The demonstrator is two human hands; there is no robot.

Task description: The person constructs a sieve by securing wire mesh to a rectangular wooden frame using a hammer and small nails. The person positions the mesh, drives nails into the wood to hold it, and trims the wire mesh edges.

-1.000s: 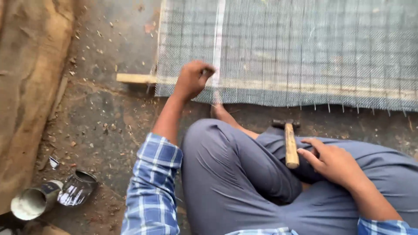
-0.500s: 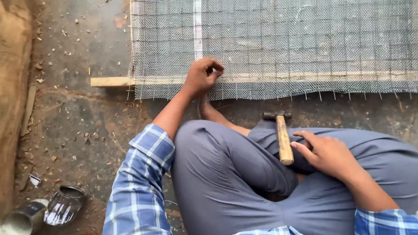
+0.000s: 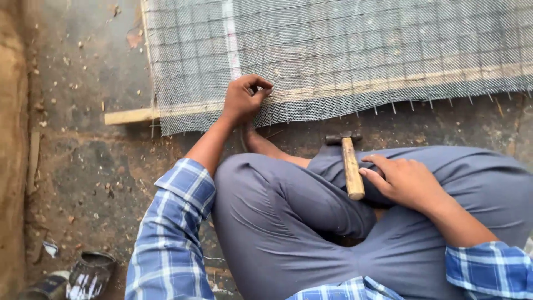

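I sit cross-legged on the ground in grey trousers and a blue checked shirt. My left hand (image 3: 244, 99) reaches forward with its fingers curled and pinched on the near edge of a grey wire mesh (image 3: 344, 55), which lies over a wooden strip (image 3: 129, 116); whatever the fingertips pinch is too small to see. A hammer (image 3: 350, 164) with a wooden handle and dark head lies across my right leg. My right hand (image 3: 405, 180) rests on my thigh, its fingertips touching the end of the hammer's handle, fingers loosely spread.
The mesh covers the ground ahead, with a white strip (image 3: 230, 33) under it and cut wire ends sticking out along its near edge. Dirt floor with wood chips lies to the left. A dark sandal (image 3: 89, 275) sits at the lower left.
The view has shifted, so the mesh and strip sit further right. My left hand stays at the mesh edge, its fingers curled tighter. My right hand stays by the hammer handle.
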